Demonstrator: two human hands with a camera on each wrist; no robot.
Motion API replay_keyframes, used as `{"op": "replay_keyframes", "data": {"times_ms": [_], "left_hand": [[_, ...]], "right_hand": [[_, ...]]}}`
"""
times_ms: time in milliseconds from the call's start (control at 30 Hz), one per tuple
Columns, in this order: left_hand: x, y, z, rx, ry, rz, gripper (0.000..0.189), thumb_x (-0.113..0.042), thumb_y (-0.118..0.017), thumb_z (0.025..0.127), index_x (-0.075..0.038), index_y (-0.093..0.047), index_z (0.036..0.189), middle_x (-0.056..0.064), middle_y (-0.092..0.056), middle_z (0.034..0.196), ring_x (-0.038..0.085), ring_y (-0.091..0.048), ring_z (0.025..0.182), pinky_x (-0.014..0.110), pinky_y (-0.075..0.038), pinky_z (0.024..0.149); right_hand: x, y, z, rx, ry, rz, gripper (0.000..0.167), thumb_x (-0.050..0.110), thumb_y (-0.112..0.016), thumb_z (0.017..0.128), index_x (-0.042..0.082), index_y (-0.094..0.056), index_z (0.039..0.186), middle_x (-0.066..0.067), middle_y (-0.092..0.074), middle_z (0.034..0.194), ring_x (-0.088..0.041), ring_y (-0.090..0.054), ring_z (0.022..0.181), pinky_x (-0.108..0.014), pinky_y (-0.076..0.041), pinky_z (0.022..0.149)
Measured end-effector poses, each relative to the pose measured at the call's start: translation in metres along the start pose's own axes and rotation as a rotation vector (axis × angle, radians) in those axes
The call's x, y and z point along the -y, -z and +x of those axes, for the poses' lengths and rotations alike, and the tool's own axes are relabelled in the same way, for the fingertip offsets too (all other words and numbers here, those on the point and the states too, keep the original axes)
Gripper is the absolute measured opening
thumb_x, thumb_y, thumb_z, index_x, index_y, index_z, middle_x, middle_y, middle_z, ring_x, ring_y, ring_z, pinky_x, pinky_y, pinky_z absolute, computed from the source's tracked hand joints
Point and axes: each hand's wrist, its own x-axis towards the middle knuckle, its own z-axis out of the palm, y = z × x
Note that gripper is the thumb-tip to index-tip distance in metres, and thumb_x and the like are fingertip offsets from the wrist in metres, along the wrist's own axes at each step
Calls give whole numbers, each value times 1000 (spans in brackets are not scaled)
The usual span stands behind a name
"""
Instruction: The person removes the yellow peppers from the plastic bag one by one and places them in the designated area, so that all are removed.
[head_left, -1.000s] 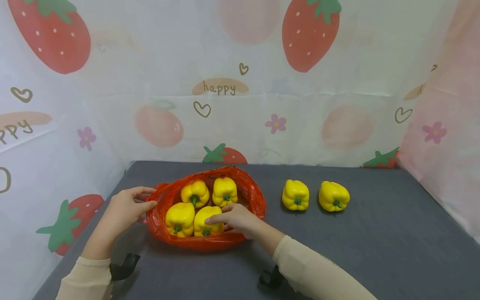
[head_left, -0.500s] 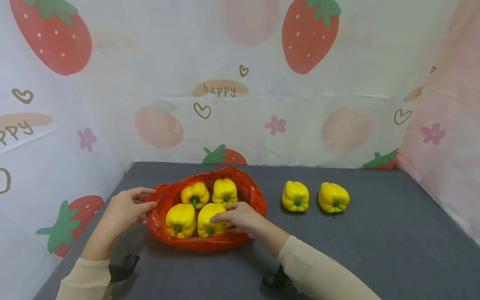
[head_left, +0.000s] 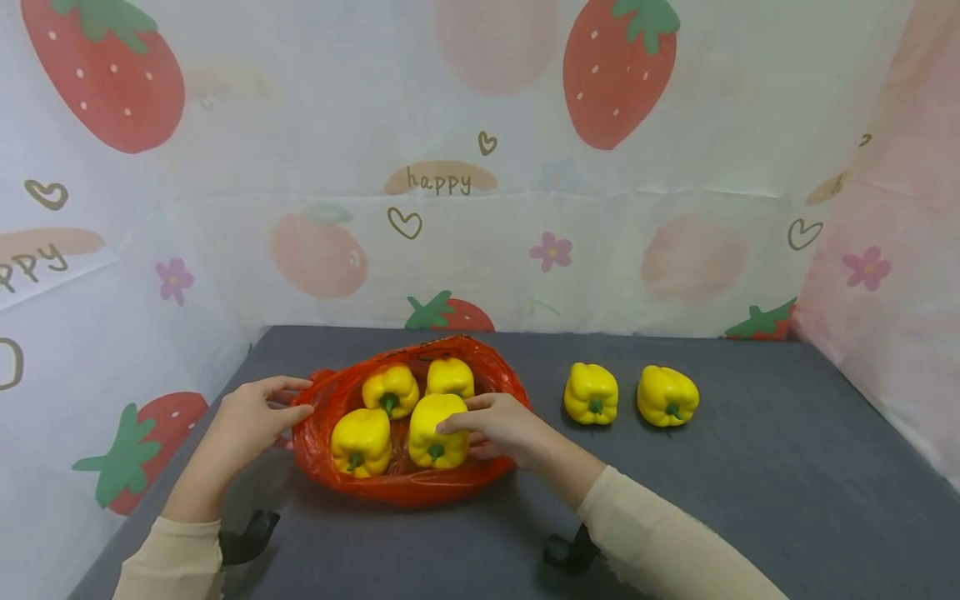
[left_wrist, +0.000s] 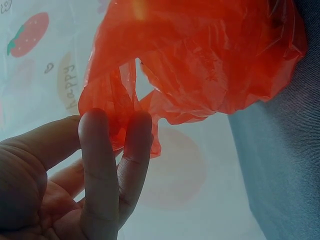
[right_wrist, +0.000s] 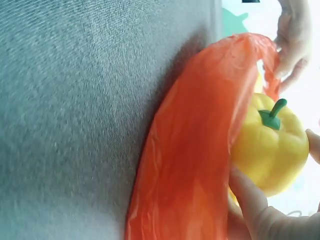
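A red plastic bag (head_left: 405, 492) lies with its mouth spread wide, and several yellow bell peppers are in it. My right hand (head_left: 506, 429) grips one bell pepper (head_left: 433, 427) at the bag's right front, thumb on its near face; in the right wrist view this bell pepper (right_wrist: 272, 150) shows above the bag's rim. Another bell pepper (head_left: 362, 442) sits front left in the bag, with a bell pepper (head_left: 390, 389) and a partly covered bell pepper (head_left: 450, 377) behind. My left hand (head_left: 251, 425) pinches the bag's left edge, and the left wrist view shows its fingers (left_wrist: 100, 165) at the red plastic.
To the bag's right, a bell pepper (head_left: 592, 393) and another bell pepper (head_left: 667, 396) stand on the dark grey table (head_left: 712, 500). A printed curtain (head_left: 600, 275) closes off the back and both sides. Black straps hang below both wrists.
My right hand has lifted the front right bell pepper and moved it up and to the right, away from the front left one. The left hand stays at the bag's edge.
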Motion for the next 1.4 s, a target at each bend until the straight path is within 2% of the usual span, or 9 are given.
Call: {"op": "replay_keyframes", "data": {"times_ms": [300,567,767,967,1133,1400], "left_hand": [[1,-1,0,-1,-2,-5,52,-26,-65,96,2,-53,138,28,-62,123,17,-68,66,35,-62,68],[1,-1,1,-4,-7,-8,52,-25,-65,96,3,-53,137,29,-62,123,15,-68,68,36,-62,68],[1,0,0,-7,-6,0,52,-25,-65,96,3,-53,137,29,-62,123,15,-68,66,37,-62,68],[1,1,0,-6,-5,2,52,-25,-65,96,3,-52,137,29,-62,122,15,-68,66,36,-62,68],[0,-1,2,-8,-13,8,52,-26,-66,96,3,-53,137,29,-62,121,15,-68,67,36,-62,68],[-1,-2,2,-4,-1,-4,52,-25,-66,96,3,-53,137,29,-62,122,14,-68,71,36,-62,69]], "right_hand": [[4,14,-10,4,9,15,72,28,-79,84,-1,-48,142,-15,-62,128,-26,-64,107,-42,-57,95],[0,25,-18,-30,6,16,75,27,-79,84,-1,-45,144,-16,-59,133,-27,-64,111,-43,-57,96],[-1,36,-24,-21,3,17,73,25,-76,86,-1,-44,146,-17,-58,133,-28,-62,111,-42,-57,96],[-1,51,-30,6,16,-5,75,28,-74,87,-2,-41,147,-18,-57,135,-27,-62,109,-42,-56,97],[-4,66,-37,16,31,-1,76,28,-73,89,-2,-37,149,-19,-54,140,-28,-63,115,-43,-55,100],[-8,89,-50,-12,10,6,80,28,-72,90,-2,-31,151,-22,-49,144,-30,-61,121,-43,-53,103]]}}
